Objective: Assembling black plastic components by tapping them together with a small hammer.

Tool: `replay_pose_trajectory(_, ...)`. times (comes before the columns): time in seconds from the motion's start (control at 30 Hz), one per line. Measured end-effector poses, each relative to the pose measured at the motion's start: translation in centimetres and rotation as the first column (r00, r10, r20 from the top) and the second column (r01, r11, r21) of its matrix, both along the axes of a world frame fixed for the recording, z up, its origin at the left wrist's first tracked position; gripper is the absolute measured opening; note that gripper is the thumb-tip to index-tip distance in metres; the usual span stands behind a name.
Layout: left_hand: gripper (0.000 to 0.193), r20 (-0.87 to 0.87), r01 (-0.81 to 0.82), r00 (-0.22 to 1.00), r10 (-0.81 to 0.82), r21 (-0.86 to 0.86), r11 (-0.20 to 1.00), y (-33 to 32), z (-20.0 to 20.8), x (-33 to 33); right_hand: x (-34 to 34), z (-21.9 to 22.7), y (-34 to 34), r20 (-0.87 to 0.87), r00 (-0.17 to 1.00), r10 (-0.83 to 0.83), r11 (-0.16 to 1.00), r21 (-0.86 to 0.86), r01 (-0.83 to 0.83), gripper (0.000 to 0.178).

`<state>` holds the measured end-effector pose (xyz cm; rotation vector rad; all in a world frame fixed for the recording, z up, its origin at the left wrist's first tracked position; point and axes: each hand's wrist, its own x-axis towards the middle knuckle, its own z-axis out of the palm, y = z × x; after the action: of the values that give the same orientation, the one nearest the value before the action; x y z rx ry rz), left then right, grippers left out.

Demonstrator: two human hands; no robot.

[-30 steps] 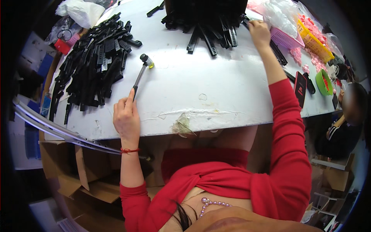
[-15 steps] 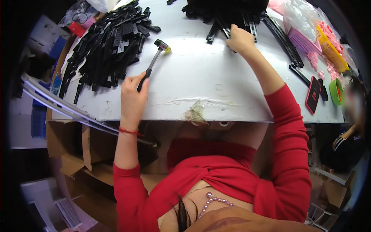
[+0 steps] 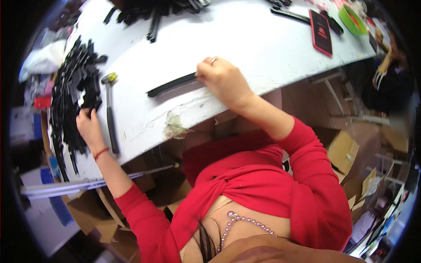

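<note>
Two bare hands at work over a white table (image 3: 263, 48), red sleeves coming in from the lower edge. Nearest, toward centre frame: right hand (image 3: 224, 79), ringed, fingers curled and pinched around one end of a long black plastic strip (image 3: 172, 84). Strip slim, flat, matte black, slightly bowed by the lens, lying on the tabletop and running leftward from the hand, well apart from both heaps. Left of frame: left hand (image 3: 90, 127), red string at the wrist, fingers closed into the lower edge of a heap of short black strips (image 3: 74, 94); exactly which piece pinched, impossible to tell. Just beside that hand, a small hammer (image 3: 109, 109) lying flat, untouched, yellowish head pointing up-frame. Farther off, upper middle: second pile of black strips (image 3: 153, 8). Upper right: red phone (image 3: 321, 31), green tape roll (image 3: 354, 19).
</note>
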<state>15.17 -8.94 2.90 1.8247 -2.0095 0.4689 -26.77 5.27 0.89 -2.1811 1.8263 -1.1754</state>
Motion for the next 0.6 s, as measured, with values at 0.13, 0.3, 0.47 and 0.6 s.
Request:
replay_pose_trajectory(0.13,0.023,-0.31,0.021,0.949,-0.052,-0.102,0.995,3.4,2.1,-3.7,0.3,-1.2,1.1,-0.047,0.998,-0.032,0.99,-0.139,0.026,0.01)
replay_pose_trajectory(0.3,0.018,-0.577,0.33,0.753,-0.318,-0.087,0.94,8.1,1.1,-8.0,2.7,-1.7,3.1,-0.157,0.985,-0.075,0.986,-0.158,0.05,0.022)
replay_pose_trajectory(0.47,0.02,-0.382,0.454,0.813,-0.439,-0.056,0.889,10.2,0.0,-12.7,5.0,-1.1,4.6,0.058,0.987,0.152,0.968,-0.208,-0.137,0.031)
replay_pose_trajectory(0.6,0.02,-0.36,0.403,0.862,-0.357,0.059,0.913,10.6,-0.3,-12.7,5.9,-0.6,2.6,0.061,0.979,0.196,0.955,-0.24,-0.176,0.031)
